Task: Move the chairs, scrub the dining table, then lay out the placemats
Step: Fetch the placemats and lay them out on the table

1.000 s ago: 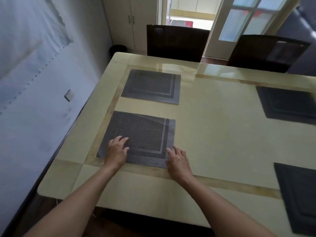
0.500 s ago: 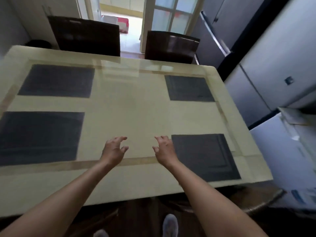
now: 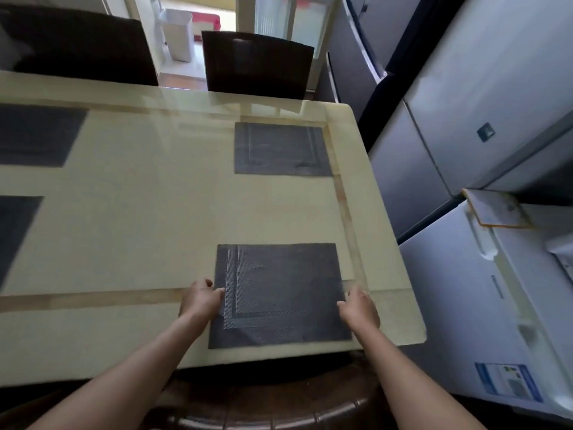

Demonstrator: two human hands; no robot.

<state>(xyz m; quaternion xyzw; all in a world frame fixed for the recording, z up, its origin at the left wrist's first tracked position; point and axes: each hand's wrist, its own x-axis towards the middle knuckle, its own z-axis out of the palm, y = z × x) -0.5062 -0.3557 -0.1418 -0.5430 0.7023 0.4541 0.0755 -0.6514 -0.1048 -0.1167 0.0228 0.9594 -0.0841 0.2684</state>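
From the head camera, the near placemat (image 3: 279, 293) lies at the right end of the cream dining table (image 3: 139, 212), overlapping its wooden inlay near the front edge. The left hand (image 3: 201, 301) curls on the mat's left edge and the right hand (image 3: 358, 308) on its right edge, both seemingly pinching it. A far placemat (image 3: 280, 148) lies beyond, before a dark chair (image 3: 257, 63).
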